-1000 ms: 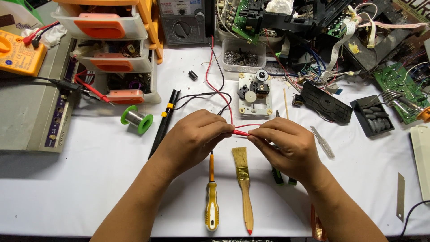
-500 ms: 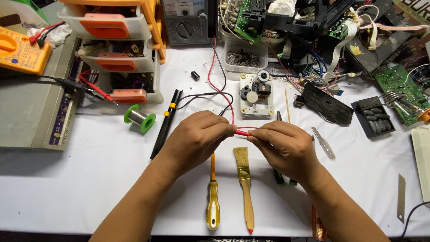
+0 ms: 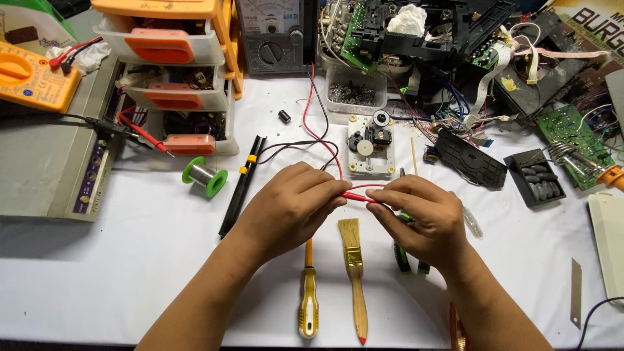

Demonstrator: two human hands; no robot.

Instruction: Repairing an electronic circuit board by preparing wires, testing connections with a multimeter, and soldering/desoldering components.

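My left hand and my right hand meet at the middle of the white table, each pinching one end of a red test probe held level between them. Its red wire runs up towards the grey analog meter at the back. Below the hands lie a yellow-handled screwdriver and a small wooden paintbrush. A green-handled tool is partly hidden under my right hand.
A black probe and a green solder spool lie left of the hands. A white laser pickup assembly sits behind them. Orange drawer unit, yellow multimeter, circuit boards, a soldering iron and a blade ring the area.
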